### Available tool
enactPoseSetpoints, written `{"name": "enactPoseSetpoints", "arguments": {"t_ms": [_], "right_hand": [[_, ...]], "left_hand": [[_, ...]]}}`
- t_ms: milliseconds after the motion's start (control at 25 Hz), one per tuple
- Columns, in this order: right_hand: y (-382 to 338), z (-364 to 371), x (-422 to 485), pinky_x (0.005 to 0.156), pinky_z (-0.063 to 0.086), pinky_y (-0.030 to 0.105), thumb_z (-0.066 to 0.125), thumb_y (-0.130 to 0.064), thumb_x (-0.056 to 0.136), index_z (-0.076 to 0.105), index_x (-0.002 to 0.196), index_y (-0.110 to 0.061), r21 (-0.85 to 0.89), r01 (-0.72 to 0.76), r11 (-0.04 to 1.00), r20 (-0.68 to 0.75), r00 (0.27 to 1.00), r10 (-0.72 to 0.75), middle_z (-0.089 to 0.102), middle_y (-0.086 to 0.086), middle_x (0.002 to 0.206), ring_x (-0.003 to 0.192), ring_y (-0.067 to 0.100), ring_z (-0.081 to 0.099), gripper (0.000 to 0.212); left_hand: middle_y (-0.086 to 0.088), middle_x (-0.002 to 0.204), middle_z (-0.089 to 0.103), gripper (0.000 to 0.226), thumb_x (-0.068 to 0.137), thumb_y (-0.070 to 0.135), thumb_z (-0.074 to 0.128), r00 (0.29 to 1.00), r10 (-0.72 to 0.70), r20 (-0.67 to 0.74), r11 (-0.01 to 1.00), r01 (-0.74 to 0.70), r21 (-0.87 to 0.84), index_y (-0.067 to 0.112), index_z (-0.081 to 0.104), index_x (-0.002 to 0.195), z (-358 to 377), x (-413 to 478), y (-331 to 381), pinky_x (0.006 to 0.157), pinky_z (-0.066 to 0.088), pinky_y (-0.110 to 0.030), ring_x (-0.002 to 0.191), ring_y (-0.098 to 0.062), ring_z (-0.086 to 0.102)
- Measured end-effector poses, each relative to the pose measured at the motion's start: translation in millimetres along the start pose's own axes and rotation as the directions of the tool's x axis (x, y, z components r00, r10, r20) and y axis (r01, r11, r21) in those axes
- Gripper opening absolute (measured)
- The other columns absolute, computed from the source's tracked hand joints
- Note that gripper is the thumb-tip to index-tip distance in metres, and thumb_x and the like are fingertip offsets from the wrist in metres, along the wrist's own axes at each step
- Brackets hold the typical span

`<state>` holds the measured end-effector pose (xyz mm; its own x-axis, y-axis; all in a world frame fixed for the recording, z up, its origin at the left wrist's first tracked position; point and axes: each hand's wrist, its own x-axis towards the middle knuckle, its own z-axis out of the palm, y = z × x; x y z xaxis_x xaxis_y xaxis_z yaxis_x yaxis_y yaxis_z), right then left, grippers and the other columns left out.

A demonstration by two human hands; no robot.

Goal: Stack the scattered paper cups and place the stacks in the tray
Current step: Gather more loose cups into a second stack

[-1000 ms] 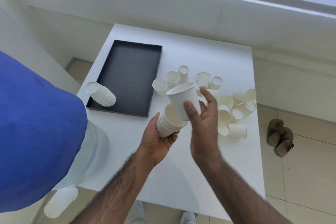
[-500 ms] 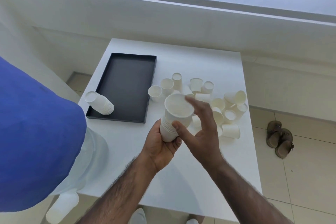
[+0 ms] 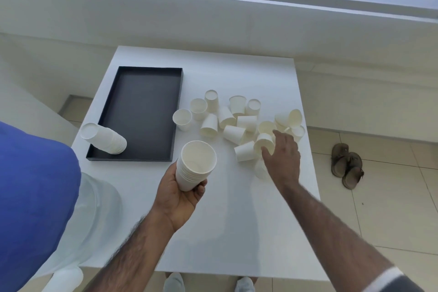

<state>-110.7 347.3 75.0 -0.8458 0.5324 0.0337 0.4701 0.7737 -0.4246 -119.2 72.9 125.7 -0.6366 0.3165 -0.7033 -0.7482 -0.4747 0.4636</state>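
Observation:
My left hand [image 3: 181,193] grips a stack of white paper cups [image 3: 195,167], mouth up, above the white table [image 3: 213,232]. My right hand [image 3: 283,157] reaches into the scattered paper cups [image 3: 237,123] at the right, fingers spread around one tipped cup [image 3: 263,142]; whether it grips that cup is unclear. A black tray [image 3: 142,111] lies at the left. Another stack of cups [image 3: 104,138] lies on its side across the tray's near left corner.
A person in blue top and white trousers [image 3: 30,197] stands close at the table's left edge. A pair of brown sandals [image 3: 347,165] lies on the tiled floor to the right. A low white wall [image 3: 213,19] runs behind the table.
The cup from my right hand went into the stack in my left hand. My right hand then let go and moved right to the scattered cups.

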Motion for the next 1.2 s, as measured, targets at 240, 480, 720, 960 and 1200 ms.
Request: {"name": "enactPoseSetpoints", "arguments": {"t_ms": [240, 480, 720, 960, 1200], "right_hand": [[32.9, 20.9, 35.0, 0.080, 0.045, 0.046, 0.055, -0.020, 0.099, 0.067, 0.112, -0.009, -0.350, 0.046, 0.936, 0.079, 0.997, -0.019, 0.064, 0.013, 0.108, 0.099, 0.037, 0.061, 0.021], [7.2, -29.9, 24.9, 0.074, 0.049, 0.034, 0.052, -0.017, 0.100, 0.070, 0.102, -0.017, 0.475, -0.114, 0.872, 0.083, 0.993, 0.084, 0.072, 0.004, 0.105, 0.095, 0.025, 0.066, 0.018], [-52.8, -93.0, -36.5, 0.067, 0.048, 0.016, 0.049, -0.025, 0.095, 0.071, 0.097, -0.032, 0.766, -0.022, 0.643, 0.170, 0.971, -0.169, 0.072, -0.012, 0.098, 0.089, 0.008, 0.065, 0.023], [-77.3, -80.2, -74.2, 0.103, 0.043, 0.021, 0.045, -0.033, 0.107, 0.065, 0.133, -0.025, 0.758, -0.063, 0.649, 0.258, 0.943, -0.210, 0.065, -0.011, 0.132, 0.124, -0.002, 0.055, 0.034], [-53.4, -49.4, -68.2, 0.108, 0.043, 0.025, 0.048, -0.059, 0.100, 0.062, 0.130, -0.008, 0.900, -0.103, 0.423, 0.146, 0.987, -0.071, 0.061, 0.009, 0.143, 0.132, 0.018, 0.055, 0.060]], "left_hand": [[-0.010, 0.086, 0.071, 0.031, 0.102, 0.035, 0.050, 0.999, 0.008, -0.033, 1.000, -0.008, 0.021, 0.014, 0.073, 0.106, -8.7, 3.3, -0.2, 0.051, 0.055, -0.023, 0.064, -0.021, 0.065], [-0.009, 0.086, 0.072, 0.030, 0.101, 0.040, 0.056, 0.997, 0.044, -0.062, 0.995, -0.038, 0.094, 0.016, 0.073, 0.109, -8.1, 6.4, 1.9, 0.051, 0.056, -0.026, 0.063, -0.021, 0.068], [-0.005, 0.099, 0.068, 0.036, 0.101, 0.048, 0.058, 0.986, 0.127, -0.105, 0.953, -0.092, 0.289, 0.018, 0.066, 0.119, 3.4, 15.1, -2.3, 0.055, 0.055, -0.032, 0.077, -0.020, 0.067], [-0.007, 0.096, 0.069, 0.041, 0.103, 0.053, 0.054, 0.993, 0.107, -0.050, 0.936, -0.083, 0.342, 0.016, 0.065, 0.116, 31.0, 16.2, -19.5, 0.057, 0.056, -0.033, 0.073, -0.019, 0.069], [-0.015, 0.101, 0.065, 0.073, 0.103, 0.062, 0.046, 0.993, 0.038, -0.111, 0.967, -0.009, 0.255, 0.001, 0.053, 0.142, 29.2, 19.3, -36.1, 0.058, 0.056, -0.035, 0.073, -0.025, 0.067]]}}
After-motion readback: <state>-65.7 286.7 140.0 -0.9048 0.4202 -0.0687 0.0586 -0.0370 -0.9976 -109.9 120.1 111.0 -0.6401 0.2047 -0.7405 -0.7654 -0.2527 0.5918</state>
